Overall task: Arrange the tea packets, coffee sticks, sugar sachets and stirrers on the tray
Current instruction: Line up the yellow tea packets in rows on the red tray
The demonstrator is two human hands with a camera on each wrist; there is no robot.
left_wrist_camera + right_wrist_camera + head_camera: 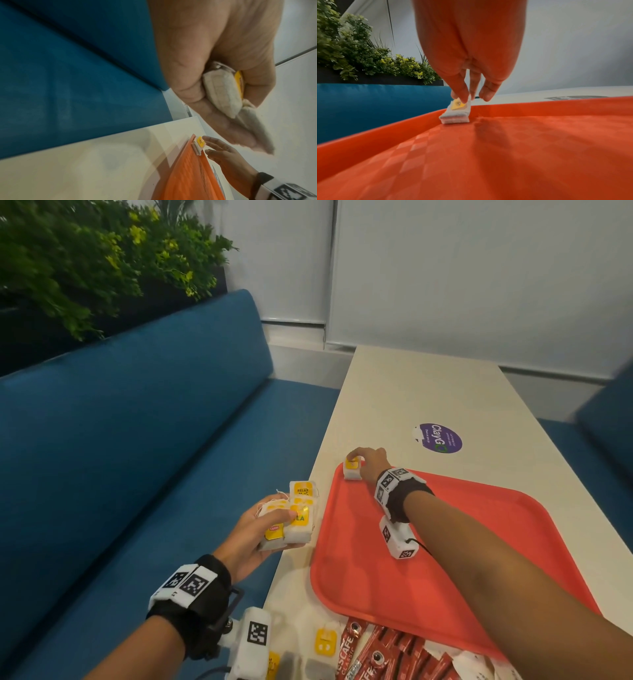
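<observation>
Blue bench seat: fills the 9 o'clock side of the head view, with green foliage behind it at 11 o'clock.

Left hand: held off the worktop's left edge, fingers and thumb curled round a bundle of tea packets (white bags, yellow tags, loose strings).

Loose tea packets: on the worktop at 6 o'clock, just beside the tray's near-left corner.

Coffee sticks: a red heap, 6 o'clock, touching the tray's near rim.

Tray: red, textured floor, centre of the worktop.

Small stack of tea packets: lies flat in the tray's far-left corner (11 o'clock of the tray), against the rim.

Right hand: reaches across the tray; thumb and fingertips pinch the far end of that stack, little finger apart from it.

Purple round sticker: on the worktop beyond the tray, 1 o'clock.
</observation>
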